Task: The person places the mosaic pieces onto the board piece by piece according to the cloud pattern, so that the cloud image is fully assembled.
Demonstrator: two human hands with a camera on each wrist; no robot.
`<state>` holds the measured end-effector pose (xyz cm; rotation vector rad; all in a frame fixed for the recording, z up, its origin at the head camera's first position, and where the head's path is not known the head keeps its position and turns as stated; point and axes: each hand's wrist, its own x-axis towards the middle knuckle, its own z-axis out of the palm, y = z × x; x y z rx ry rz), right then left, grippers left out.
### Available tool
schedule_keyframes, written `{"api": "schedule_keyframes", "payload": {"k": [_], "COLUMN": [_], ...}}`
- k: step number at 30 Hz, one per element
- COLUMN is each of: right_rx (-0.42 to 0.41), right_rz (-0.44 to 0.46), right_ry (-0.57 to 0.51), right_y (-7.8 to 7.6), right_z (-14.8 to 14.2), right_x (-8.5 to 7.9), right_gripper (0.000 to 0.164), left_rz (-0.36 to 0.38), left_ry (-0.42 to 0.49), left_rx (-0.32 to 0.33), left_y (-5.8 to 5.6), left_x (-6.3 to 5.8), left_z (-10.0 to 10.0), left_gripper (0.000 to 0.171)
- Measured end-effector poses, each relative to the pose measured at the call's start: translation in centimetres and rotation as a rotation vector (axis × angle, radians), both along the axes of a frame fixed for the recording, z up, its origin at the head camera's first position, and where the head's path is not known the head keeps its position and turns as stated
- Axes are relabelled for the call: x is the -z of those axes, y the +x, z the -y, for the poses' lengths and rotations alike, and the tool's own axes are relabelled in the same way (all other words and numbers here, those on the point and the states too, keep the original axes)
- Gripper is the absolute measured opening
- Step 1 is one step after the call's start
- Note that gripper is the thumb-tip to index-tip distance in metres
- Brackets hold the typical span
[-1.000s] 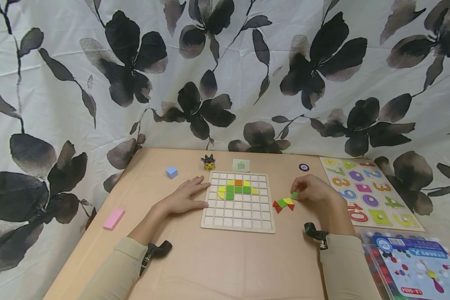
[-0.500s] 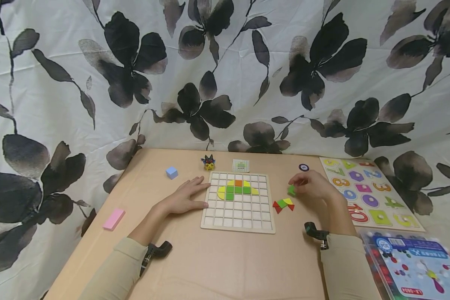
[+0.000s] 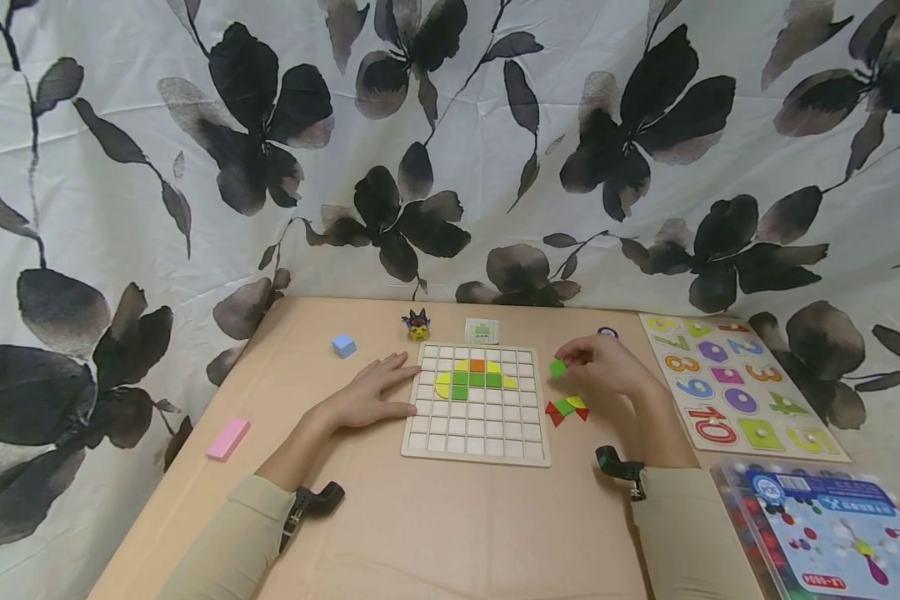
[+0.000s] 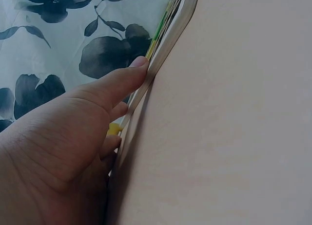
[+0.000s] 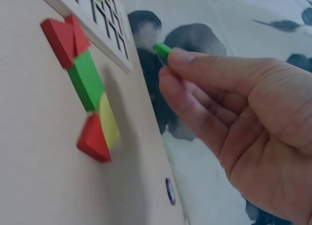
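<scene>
A white grid board [image 3: 476, 433] lies mid-table, with yellow, green and one orange tile [image 3: 477, 366] set in its upper cells. My left hand [image 3: 367, 392] rests at the board's left edge, fingers extended; in the left wrist view the thumb touches the rim. Between thumb and fingertips, my right hand [image 3: 603, 364] pinches a green square tile [image 3: 557, 367], raised just right of the board. Below that hand lie a few loose pieces: a green tile [image 5: 87, 81], a yellow rounded piece [image 5: 109, 121] and red triangles [image 5: 93, 139].
Behind the board are a small pattern card [image 3: 482, 331] and a toy figure [image 3: 417, 324]. A blue cube [image 3: 343, 345] and a pink block [image 3: 228, 438] lie left. On the right are a number board [image 3: 750, 387], a dark disc [image 5: 169, 191] and a plastic box [image 3: 832, 533].
My right hand has moved left toward the board, carrying the green tile away from beside the loose pieces. The left hand has stayed in place.
</scene>
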<state>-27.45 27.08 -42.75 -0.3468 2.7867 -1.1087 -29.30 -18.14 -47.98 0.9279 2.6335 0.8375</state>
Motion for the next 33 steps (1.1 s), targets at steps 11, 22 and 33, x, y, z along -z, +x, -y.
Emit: {"api": "schedule_keyframes", "payload": {"k": [11, 22, 33], "right_rx": [0.058, -0.088, -0.149], "right_rz": [0.044, -0.051, -0.040], "right_ry": [-0.089, -0.069, -0.056], "right_y": [0.4, 0.1, 0.1], "right_z": [3.3, 6.7, 9.2], "right_x": [0.1, 0.5, 0.9], "right_gripper": [0.022, 0.025, 0.027], "left_rz": [0.005, 0.012, 0.004], "left_ry": [-0.016, -0.005, -0.001], "left_rx": [-0.006, -0.006, -0.008], "left_y": [-0.1, 0.0, -0.1], "left_x": [0.1, -0.1, 0.3], "left_z": [0.0, -0.1, 0.0], "left_gripper": [0.080, 0.079, 0.080]}}
